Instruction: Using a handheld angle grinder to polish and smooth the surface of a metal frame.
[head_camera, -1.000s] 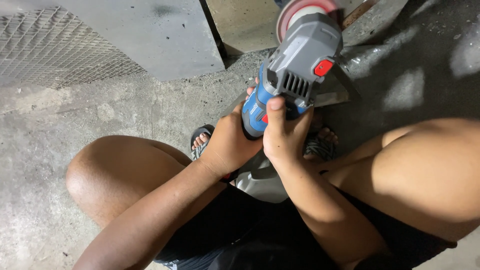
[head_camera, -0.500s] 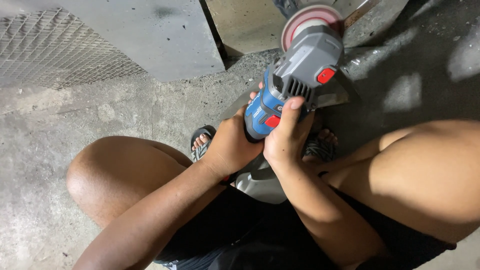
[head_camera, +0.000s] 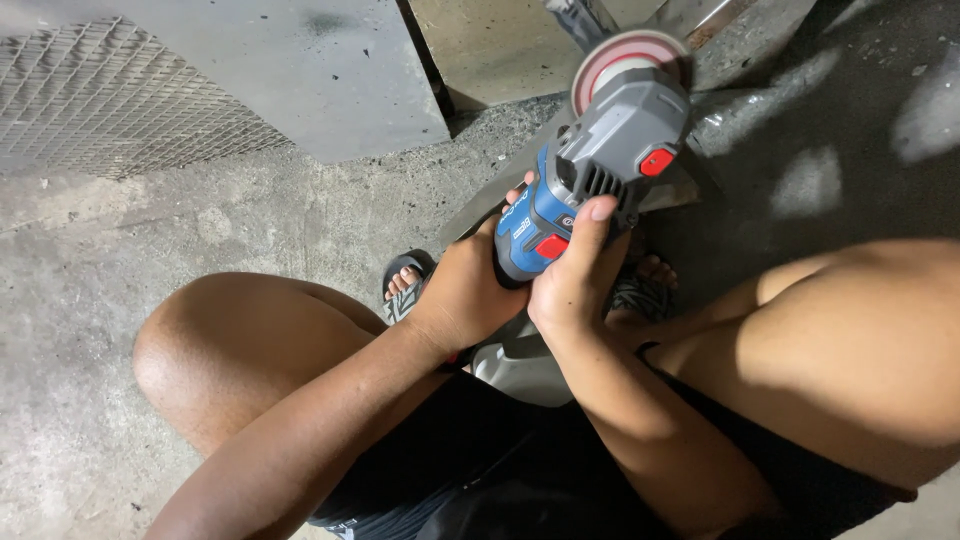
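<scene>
Rough grey concrete floor (head_camera: 150, 220), lit in patches, shadowed on the right. A metal mesh panel (head_camera: 110, 90) lies at top left, a flat grey sheet (head_camera: 300, 70) beside it, and a paler slab (head_camera: 490, 45) stands behind. The person squats low, bare knees wide apart, dark shorts, feet in sandals (head_camera: 405, 275) just under the hands.

Both hands grip a blue and grey angle grinder (head_camera: 590, 170), held up in front of the knees and angled away from the body. The left hand (head_camera: 465, 295) wraps the rear of the blue body from the left side, fingers curled around it. The right hand (head_camera: 575, 285) clamps the body from the right, thumb pressed flat along the top next to a red switch, remaining fingers closed underneath. The grinder's round disc (head_camera: 630, 55), pale with a reddish rim, sits at the far end, over a metal strip (head_camera: 720, 110) on the floor; contact cannot be told. A grey-white object (head_camera: 520, 365) sits below the wrists, partly hidden.
</scene>
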